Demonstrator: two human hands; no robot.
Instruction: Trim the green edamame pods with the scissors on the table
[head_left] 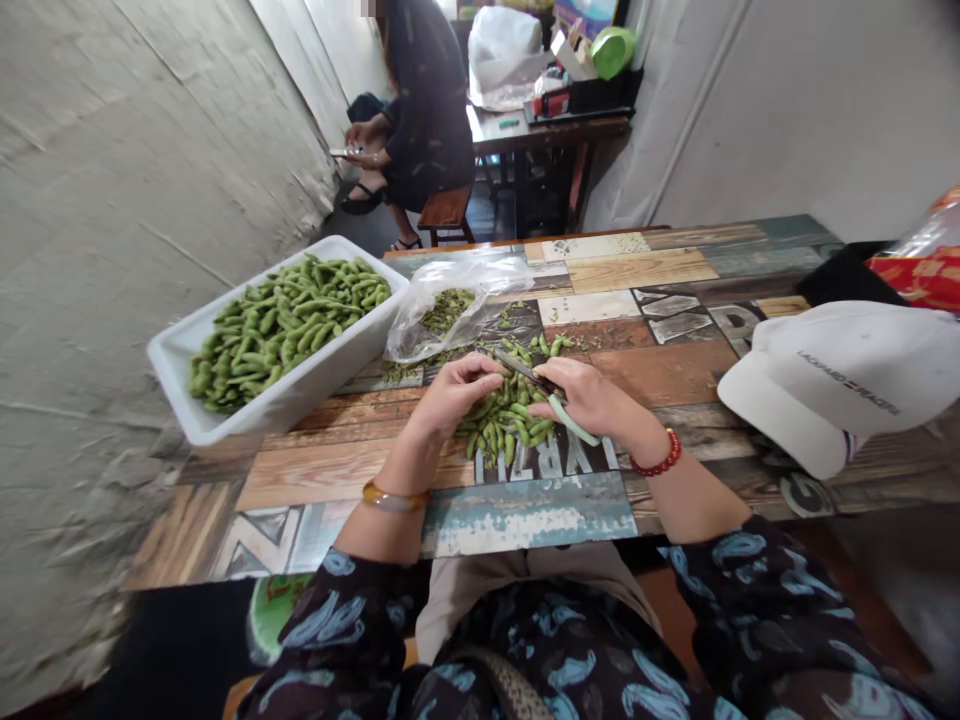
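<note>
My right hand (576, 393) is closed around scissors (568, 415) with pale green handles, the dark blades pointing left toward my other hand. My left hand (466, 388) is pinched near the blade tips; whatever its fingertips hold is hidden. Beneath both hands lies a loose pile of green edamame pods (517, 428) on the wood-patterned table (525, 515). Just beyond, a clear plastic bag (409, 335) lies open with small green trimmings (448, 310) in it. More pods (289, 325) are heaped in a white tub (217, 425) to the left.
A white cap (847, 375) rests at the table's right, near a red-and-clear package (922, 255). Scraps lie around the bag. Ahead, a person (424, 100) sits on a wooden stool (446, 208) beside another table (555, 130). A rough wall (150, 200) runs along the left.
</note>
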